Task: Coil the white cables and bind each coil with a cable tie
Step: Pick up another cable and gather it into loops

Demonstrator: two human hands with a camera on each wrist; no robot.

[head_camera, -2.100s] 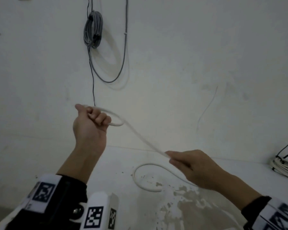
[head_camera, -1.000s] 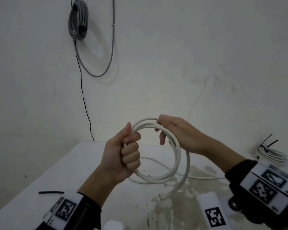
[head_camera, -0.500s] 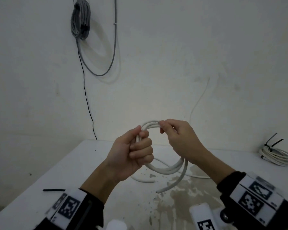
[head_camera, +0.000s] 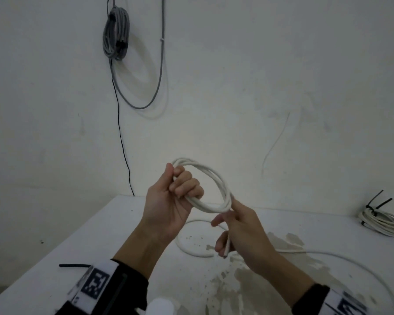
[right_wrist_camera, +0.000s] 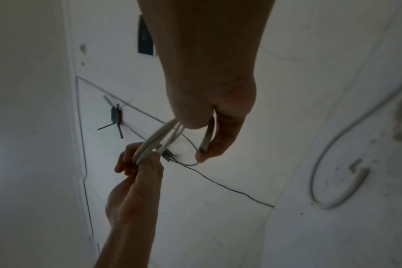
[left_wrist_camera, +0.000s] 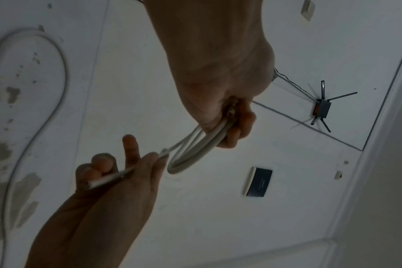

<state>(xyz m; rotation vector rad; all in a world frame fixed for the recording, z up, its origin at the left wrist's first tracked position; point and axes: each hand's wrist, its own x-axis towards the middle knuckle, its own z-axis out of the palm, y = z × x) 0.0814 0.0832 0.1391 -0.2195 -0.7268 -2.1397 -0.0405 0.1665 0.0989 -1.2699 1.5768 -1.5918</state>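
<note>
My left hand (head_camera: 182, 187) holds up a white cable coil (head_camera: 216, 178) of a few loops, fingers wrapped round its left side. My right hand (head_camera: 228, 235) is just below the coil's lower right and grips the cable's free end (head_camera: 226, 247). The left wrist view shows the left hand (left_wrist_camera: 232, 123) closed round the coil (left_wrist_camera: 195, 154) and the right hand (left_wrist_camera: 112, 172) holding the short tail. In the right wrist view the tail (right_wrist_camera: 207, 137) lies along the right hand's (right_wrist_camera: 216, 137) fingers. A second white cable (head_camera: 191, 251) lies loose on the white table (head_camera: 100, 246).
A black cable tie (head_camera: 74, 265) lies near the table's left edge. A coil bound with black ties (head_camera: 382, 221) rests at the far right. A grey cable bundle (head_camera: 115, 32) hangs on the wall above, with a thin black wire (head_camera: 121, 137) running down.
My right hand left the top of the coil and dropped to its lower right, now gripping the free end. The left hand raised the coil slightly and kept its grip.
</note>
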